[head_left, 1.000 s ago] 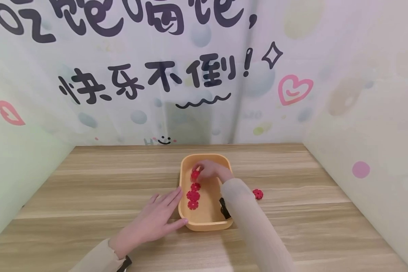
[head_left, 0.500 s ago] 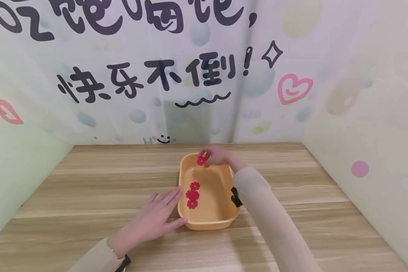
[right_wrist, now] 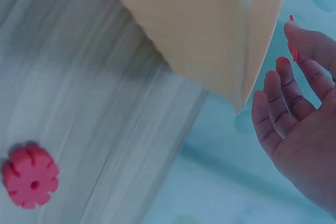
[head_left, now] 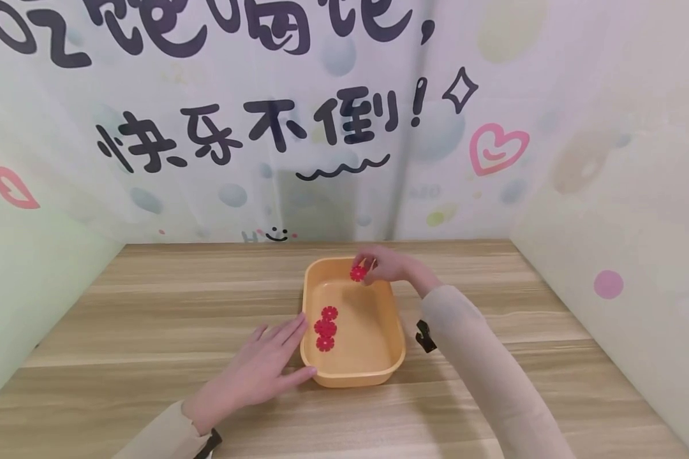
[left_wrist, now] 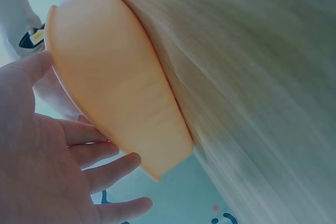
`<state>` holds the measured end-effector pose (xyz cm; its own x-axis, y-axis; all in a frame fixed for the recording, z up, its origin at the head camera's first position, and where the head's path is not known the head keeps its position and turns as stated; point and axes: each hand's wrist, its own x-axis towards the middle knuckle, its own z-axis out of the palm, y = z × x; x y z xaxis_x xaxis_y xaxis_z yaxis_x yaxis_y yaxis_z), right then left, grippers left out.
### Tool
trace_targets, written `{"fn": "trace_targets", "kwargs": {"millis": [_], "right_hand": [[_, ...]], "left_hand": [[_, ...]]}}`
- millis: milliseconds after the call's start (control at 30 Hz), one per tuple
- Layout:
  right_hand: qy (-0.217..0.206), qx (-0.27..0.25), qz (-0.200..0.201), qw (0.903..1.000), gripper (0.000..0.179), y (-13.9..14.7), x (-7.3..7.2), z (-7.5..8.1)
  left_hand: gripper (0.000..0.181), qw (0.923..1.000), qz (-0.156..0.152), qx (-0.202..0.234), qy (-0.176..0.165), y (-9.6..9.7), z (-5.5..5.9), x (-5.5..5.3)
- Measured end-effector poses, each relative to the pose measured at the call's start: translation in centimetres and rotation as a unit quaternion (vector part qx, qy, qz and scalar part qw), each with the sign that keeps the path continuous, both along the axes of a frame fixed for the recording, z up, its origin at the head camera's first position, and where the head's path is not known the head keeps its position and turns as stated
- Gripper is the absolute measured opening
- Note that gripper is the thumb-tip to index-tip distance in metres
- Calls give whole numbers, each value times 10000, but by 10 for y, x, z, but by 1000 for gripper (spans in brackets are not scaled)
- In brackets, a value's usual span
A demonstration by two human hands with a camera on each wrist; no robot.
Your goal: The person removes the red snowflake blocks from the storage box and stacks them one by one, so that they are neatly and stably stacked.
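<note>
A yellow-orange plastic basin [head_left: 354, 380] stands on the table. Against its left rim rests my left hand [head_left: 264, 366], fingers straight; the left wrist view shows the spread fingers [left_wrist: 113, 174] along the outer wall. Above the basin's far end, my right hand [head_left: 386, 263] pinches a red notched snowflake disc [head_left: 358, 273] between thumb and fingertips. The right wrist view catches this disc edge-on as a thin red strip. Several like discs [head_left: 325, 328] lie in a partly overlapping row inside the basin, toward its left wall.
On the wood-grain table [head_left: 178, 306], right of the basin, sits a thick red notched piece [right_wrist: 31, 177], hidden behind the right sleeve in the head view. A printed curtain [head_left: 321, 210] closes off the back, and pale walls [head_left: 626, 210] flank the sides.
My right hand has lifted a red disc from the basin's left side and carried it up, then rightward over the far end. The left hand stays at the rim.
</note>
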<state>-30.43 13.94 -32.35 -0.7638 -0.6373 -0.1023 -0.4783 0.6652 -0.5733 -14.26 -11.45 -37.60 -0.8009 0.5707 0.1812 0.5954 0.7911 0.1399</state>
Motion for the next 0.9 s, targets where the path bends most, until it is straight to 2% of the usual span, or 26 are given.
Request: {"fn": "trace_targets", "kwargs": {"millis": [167,267,400,567,900], "right_hand": [[469,62,158,9988,31,10,4,-6],[724,-67,258,9970,32,16,5,-10],[826,-301,404,9953,33,22,8,-11],[954,-359,550,9933,33,31,13,-14],[986,-631,276,9927,34,55,27,-16]], "left_hand": [[75,10000,-23,-1,34,0,1,0],[75,10000,-29,-16,35,0,1,0],[76,10000,-29,-11,24,0,0,0],[76,9999,-48,2,91,-1,-1,0],[76,9999,-65,-29,127,-1,-1,0]]}}
